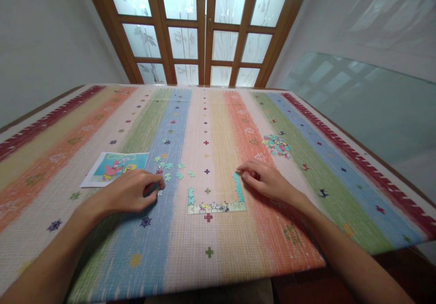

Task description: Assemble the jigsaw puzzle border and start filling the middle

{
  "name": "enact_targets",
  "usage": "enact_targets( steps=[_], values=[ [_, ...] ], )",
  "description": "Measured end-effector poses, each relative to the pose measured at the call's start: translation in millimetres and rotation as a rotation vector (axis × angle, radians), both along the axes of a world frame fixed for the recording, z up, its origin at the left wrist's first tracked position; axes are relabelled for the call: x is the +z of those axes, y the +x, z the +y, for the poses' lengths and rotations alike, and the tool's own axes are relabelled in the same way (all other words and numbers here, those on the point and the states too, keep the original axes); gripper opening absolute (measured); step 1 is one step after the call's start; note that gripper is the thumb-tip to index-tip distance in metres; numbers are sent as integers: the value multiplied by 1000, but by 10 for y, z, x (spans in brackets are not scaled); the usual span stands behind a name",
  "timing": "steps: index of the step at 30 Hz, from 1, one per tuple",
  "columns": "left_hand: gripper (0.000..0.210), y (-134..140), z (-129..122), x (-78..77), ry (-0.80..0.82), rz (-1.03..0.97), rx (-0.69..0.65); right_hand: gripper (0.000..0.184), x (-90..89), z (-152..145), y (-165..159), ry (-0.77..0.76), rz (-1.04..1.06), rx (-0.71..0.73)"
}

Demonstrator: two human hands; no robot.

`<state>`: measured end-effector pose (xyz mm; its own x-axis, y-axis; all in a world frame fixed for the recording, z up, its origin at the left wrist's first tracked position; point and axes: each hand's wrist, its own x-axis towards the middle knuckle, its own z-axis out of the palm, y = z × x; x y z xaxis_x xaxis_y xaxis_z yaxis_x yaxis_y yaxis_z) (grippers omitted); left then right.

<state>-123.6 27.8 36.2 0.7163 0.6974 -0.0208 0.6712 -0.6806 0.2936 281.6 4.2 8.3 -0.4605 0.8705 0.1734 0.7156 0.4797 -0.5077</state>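
Note:
A partly joined jigsaw frame point(216, 207) lies on the cloth: a bottom row with a short column rising at each end. My right hand point(262, 179) is at the top of the right column, fingers curled and tips against its uppermost puzzle piece point(235, 176). To the left, my left hand point(134, 190) is closed in a pinch, with a small pale puzzle piece point(160, 193) showing at its fingertips. Several loose turquoise puzzle pieces point(169, 165) are scattered just beyond that hand. Partly behind my left hand lies a printed cartoon picture point(116, 165).
A heap of mixed puzzle pieces point(277, 145) sits beyond my right hand. The striped tablecloth point(218, 249) covers the table, whose near edge runs below my forearms. Wooden doors with glass panes point(204, 31) stand past the far edge, with walls on both sides.

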Motion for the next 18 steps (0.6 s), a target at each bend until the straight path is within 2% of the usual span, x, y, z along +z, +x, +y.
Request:
enact_targets(
  steps=[4, 11, 18],
  values=[
    [24, -27, 39, -26, 88, -12, 32, 25, -1, 2, 3, 9, -6, 10],
    [24, 57, 38, -94, 247, -146, 268, 29, -25, 5, 11, 26, -22, 14],
    [25, 93, 50, -140, 460, -228, 262, 32, -31, 4, 8, 34, -39, 7]
  ],
)
